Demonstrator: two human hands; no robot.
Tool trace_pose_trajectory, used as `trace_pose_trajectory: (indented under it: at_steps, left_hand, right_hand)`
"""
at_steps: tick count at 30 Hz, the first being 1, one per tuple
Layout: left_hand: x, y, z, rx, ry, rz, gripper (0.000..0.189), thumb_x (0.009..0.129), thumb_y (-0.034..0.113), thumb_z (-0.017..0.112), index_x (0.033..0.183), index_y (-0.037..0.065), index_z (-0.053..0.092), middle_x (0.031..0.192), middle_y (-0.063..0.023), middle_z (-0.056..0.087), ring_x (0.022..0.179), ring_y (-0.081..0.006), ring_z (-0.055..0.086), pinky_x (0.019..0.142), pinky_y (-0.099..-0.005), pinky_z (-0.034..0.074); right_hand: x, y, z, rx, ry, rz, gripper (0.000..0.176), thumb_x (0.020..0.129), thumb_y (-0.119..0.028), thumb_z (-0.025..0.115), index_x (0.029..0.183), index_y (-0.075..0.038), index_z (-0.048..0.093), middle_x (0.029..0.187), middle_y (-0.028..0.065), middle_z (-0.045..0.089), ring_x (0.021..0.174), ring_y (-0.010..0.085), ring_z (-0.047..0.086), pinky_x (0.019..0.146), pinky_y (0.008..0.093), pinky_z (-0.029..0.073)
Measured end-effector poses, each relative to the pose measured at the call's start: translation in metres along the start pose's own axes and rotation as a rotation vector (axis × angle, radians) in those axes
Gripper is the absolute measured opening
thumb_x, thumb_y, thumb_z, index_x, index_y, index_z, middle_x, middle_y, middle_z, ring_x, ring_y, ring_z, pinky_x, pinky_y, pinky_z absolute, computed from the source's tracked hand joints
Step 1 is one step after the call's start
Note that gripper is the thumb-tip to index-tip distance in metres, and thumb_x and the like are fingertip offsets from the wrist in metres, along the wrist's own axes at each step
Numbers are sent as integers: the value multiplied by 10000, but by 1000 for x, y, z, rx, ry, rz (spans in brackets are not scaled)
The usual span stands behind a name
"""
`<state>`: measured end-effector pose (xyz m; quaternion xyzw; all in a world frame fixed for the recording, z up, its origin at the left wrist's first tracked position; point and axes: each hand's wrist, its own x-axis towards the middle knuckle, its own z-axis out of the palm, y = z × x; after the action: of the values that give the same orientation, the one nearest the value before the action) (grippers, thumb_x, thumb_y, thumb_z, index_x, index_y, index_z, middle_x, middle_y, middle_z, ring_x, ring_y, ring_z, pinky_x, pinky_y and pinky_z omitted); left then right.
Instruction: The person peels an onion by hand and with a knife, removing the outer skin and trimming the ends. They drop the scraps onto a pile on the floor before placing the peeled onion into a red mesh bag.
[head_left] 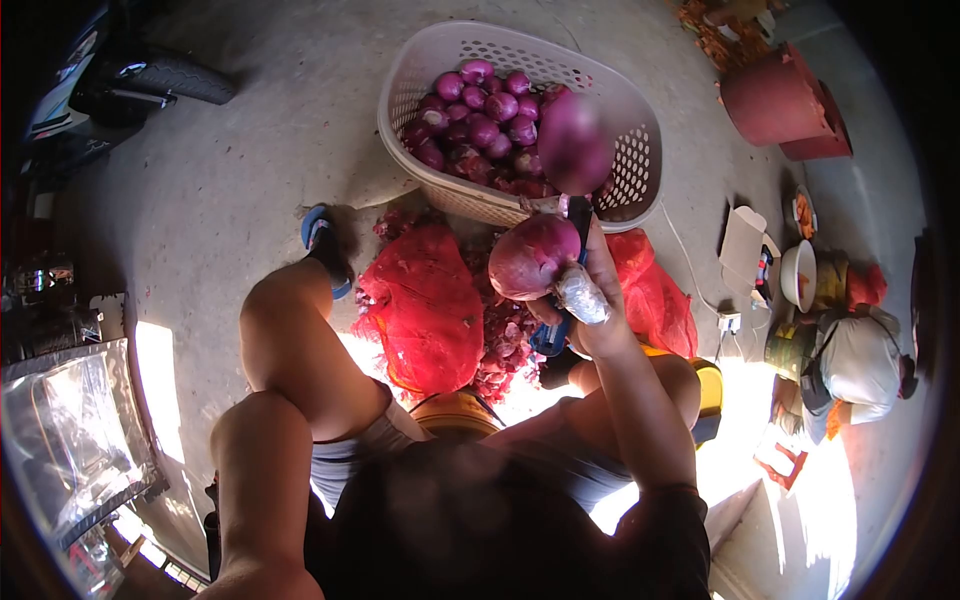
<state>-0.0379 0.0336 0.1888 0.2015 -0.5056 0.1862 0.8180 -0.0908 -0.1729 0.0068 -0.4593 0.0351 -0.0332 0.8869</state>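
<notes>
My right hand (597,275) is closed around a large purple-red onion (533,258), held up in front of the basket. Silvery-white wrapping (583,295) covers its thumb, and similar wrapping shows on a fingertip. A dark, narrow piece (580,215) lies along the fingers; its kind I cannot make out. Beyond the hand, a plastic laundry basket (420,170) holds many purple onions (482,130). A smeared purple shape (575,145), perhaps another onion, appears over the basket's right side. My left arm (262,490) runs down at the lower left, its hand out of sight.
Red mesh sacks (425,310) and loose onion skins (510,345) lie between my feet. A motorcycle wheel (170,75) stands at the upper left. On the right are a reddish bin (775,95), an opened carton (743,240), a white bowl (797,275) and a cable.
</notes>
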Motion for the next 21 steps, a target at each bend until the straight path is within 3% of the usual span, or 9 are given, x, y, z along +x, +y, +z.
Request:
trace_pose_trajectory:
  at_steps: [5,8,9,10,12,14,15,17,21]
  left_hand:
    - [-57,16,-85,-591,349,-512,191,793,324,599,793,135,572,888,12,568,755,-86,516,634,-194,402]
    - [-67,-54,-62,219,223,-1020,395,852,178,597,1180,48,419,1101,-67,479,931,-145,472,800,-284,425]
    - [-95,-77,-68,297,127,-1063,412,874,152,564,1229,44,385,1084,-67,482,940,-133,479,786,-257,434]
    - [-118,-82,-77,271,59,-1307,464,891,180,556,1283,37,353,1134,-80,492,957,-134,501,776,-265,454]
    - [-128,-84,-69,-5,191,-1600,493,908,205,543,1314,29,325,1187,-97,499,1010,-134,515,786,-296,474]
    - [-145,-88,-72,-12,175,-1587,521,909,306,510,1328,58,326,1247,-95,464,1042,-162,517,790,-314,466]
    - [-151,-91,-75,-15,162,-1580,538,910,357,494,1336,73,326,1277,-94,447,1057,-176,517,792,-323,461]
    - [-154,-93,-83,-174,248,-1557,525,911,356,480,1327,70,337,1268,-100,456,1050,-182,522,784,-325,460]
    - [-155,-95,-89,-193,301,-1533,526,888,346,498,1312,75,349,1254,-89,469,1062,-180,518,756,-301,438]
  right_hand:
    - [0,-3,2,-117,70,-22,774,827,-2,589,1437,-148,136,1137,66,473,856,112,546,645,239,490]
    - [0,-6,13,-307,68,-133,818,775,25,658,1418,-119,174,1273,86,409,1022,140,528,748,250,505]
    - [3,1,6,-470,41,-214,824,751,6,695,1400,-105,200,1270,86,419,983,132,527,749,249,481]
    - [6,7,-2,-629,27,-301,832,728,-14,733,1382,-91,225,1266,86,428,945,124,525,750,248,456]
    - [4,7,-6,-767,10,-246,822,721,-44,748,1364,-61,235,1265,91,428,1003,144,486,829,278,414]
    - [3,6,-5,-892,19,-201,761,713,-83,763,1311,-32,293,1235,87,456,939,131,462,800,274,384]
    - [7,7,-7,-930,29,-246,717,701,-129,778,1263,-33,343,1203,77,495,759,98,453,651,254,390]
    - [5,0,-3,-872,68,-170,599,736,-150,748,1209,-25,401,1065,79,547,614,103,471,542,245,415]
    - [2,1,-14,-805,81,-319,506,804,-52,640,1231,-28,369,1019,124,566,820,209,579,770,282,457]
